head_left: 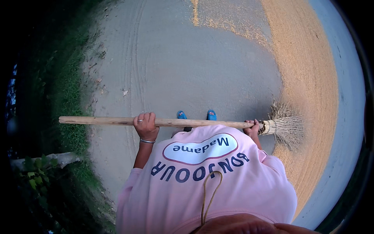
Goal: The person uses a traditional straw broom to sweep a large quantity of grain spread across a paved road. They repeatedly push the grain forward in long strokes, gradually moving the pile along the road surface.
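Observation:
A broom with a long wooden handle (194,123) lies crosswise in front of my body, nearly level from left to right. My left hand (146,126) is closed over the handle left of the middle, with a ring on one finger and a bangle at the wrist. Close to the broom's head, my right hand (252,128) grips the handle's other end. The bound twig bristles (286,124) fan out to the right, over the inner edge of a band of golden grain (307,78). Whether the bristles touch the grain I cannot tell.
Grey paved ground (218,70) stretches ahead, with thinly scattered grain (233,19) at the far end. Blue sandals (211,115) are on my feet. Green grass (72,101) and a pale log (58,159) border the left side. Grey pavement (350,78) lies beyond the grain.

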`<action>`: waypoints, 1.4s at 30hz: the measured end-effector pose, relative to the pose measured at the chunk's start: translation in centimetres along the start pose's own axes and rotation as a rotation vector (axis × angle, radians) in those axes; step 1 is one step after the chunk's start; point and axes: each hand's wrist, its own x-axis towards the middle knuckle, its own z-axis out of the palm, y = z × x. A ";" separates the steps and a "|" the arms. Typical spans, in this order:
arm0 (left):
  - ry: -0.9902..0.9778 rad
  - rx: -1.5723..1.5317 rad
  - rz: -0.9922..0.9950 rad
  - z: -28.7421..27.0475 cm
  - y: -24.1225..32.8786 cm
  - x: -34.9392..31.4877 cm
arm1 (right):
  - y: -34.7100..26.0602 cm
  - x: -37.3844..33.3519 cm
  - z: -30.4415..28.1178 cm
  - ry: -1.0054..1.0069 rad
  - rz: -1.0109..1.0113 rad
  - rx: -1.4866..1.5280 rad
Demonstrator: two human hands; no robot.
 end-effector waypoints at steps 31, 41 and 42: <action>-0.185 0.975 -0.791 -67.9 -11.4 -58.9 | 43.2 -53.7 -23.7 -0.433 0.679 -0.897; -0.174 0.988 -0.417 -68.0 -1.1 -43.4 | 25.4 -46.9 -20.5 -0.380 0.711 -0.682; -0.165 0.955 -0.338 -67.7 -0.3 -41.8 | 22.3 -46.4 -20.3 -0.370 0.695 -0.629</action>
